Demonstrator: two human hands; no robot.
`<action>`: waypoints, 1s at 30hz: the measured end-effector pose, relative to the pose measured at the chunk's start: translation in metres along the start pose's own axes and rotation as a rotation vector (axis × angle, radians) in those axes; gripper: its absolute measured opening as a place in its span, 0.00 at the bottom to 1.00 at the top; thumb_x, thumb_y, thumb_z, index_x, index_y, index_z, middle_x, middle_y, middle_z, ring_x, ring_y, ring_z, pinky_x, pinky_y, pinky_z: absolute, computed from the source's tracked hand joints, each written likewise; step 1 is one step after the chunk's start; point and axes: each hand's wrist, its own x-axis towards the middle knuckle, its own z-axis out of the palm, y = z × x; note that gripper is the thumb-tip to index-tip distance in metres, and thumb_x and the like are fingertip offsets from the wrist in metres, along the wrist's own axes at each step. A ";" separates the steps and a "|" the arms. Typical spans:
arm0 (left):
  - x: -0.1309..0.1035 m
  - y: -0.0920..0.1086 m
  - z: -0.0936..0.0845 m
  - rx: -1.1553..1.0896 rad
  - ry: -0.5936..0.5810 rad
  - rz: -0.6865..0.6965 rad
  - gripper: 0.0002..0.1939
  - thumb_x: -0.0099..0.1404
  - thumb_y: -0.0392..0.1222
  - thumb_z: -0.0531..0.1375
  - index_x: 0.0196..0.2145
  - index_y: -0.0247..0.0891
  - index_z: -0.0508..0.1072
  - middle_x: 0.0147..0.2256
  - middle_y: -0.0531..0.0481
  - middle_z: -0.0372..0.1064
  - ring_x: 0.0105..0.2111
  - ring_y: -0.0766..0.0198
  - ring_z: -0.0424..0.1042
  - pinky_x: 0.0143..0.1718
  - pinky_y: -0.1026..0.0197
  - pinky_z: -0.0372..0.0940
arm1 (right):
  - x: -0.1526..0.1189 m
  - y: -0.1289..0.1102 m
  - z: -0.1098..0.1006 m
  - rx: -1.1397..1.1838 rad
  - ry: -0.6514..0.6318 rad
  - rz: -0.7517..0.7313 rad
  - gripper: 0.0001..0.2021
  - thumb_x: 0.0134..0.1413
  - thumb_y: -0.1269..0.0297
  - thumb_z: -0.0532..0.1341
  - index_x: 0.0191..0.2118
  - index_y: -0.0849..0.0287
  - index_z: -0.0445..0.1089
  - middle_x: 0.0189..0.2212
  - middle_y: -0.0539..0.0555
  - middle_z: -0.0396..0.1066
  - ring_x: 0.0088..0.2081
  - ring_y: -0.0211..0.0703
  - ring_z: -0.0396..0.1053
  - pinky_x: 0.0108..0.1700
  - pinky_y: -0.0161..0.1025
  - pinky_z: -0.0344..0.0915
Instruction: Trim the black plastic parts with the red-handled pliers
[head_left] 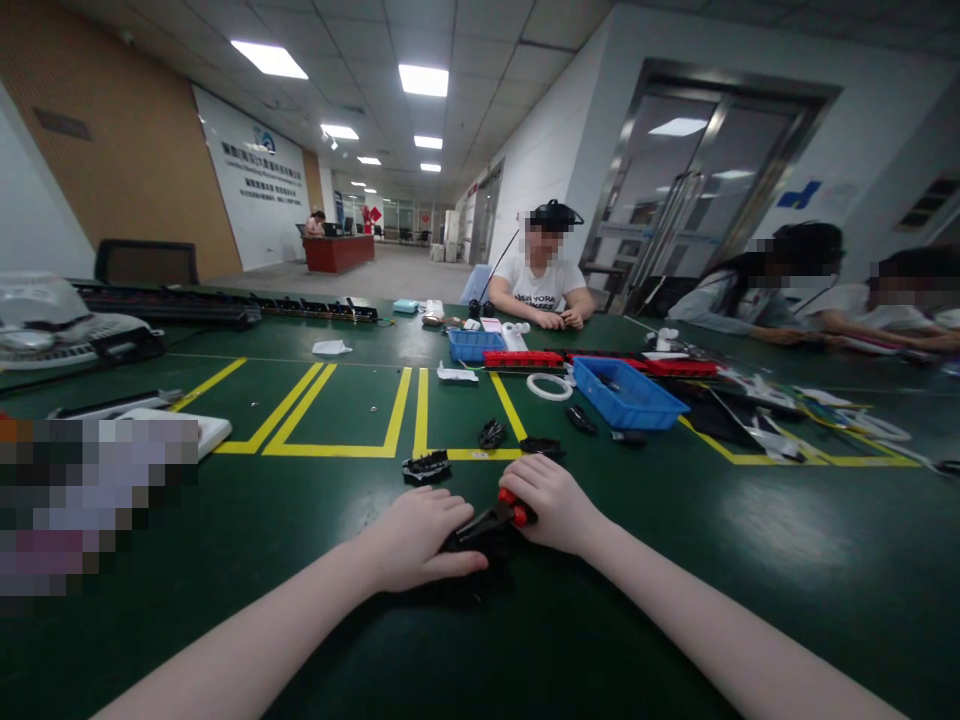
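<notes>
My right hand [555, 503] is closed round the red handles of a pair of pliers [491, 522], whose dark jaws point left toward my other hand. Fingers and thumb of my left hand [420, 538] close on a black plastic piece [489, 546] that the plier jaws meet; its exact shape is hidden by the hand and shadow. Just beyond my left hand lies a broken-looking black part [426, 466]. Further off are a tangled black piece [492, 433], a flat black piece [540, 446] and a rounded black one [581, 419].
Beyond are a blue tray [628, 395], a smaller blue bin [477, 346], a white ring [549, 387] and red strips [523, 358]. Yellow tape [330, 450] marks the green table. A white box [180, 430] sits left. People sit across and at the right.
</notes>
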 end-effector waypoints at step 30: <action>0.000 -0.002 0.004 -0.027 -0.018 -0.008 0.18 0.73 0.57 0.52 0.35 0.38 0.68 0.36 0.48 0.71 0.35 0.56 0.70 0.36 0.57 0.59 | -0.001 0.000 0.001 -0.020 -0.014 -0.005 0.11 0.44 0.73 0.60 0.38 0.59 0.68 0.36 0.58 0.73 0.39 0.48 0.68 0.43 0.45 0.64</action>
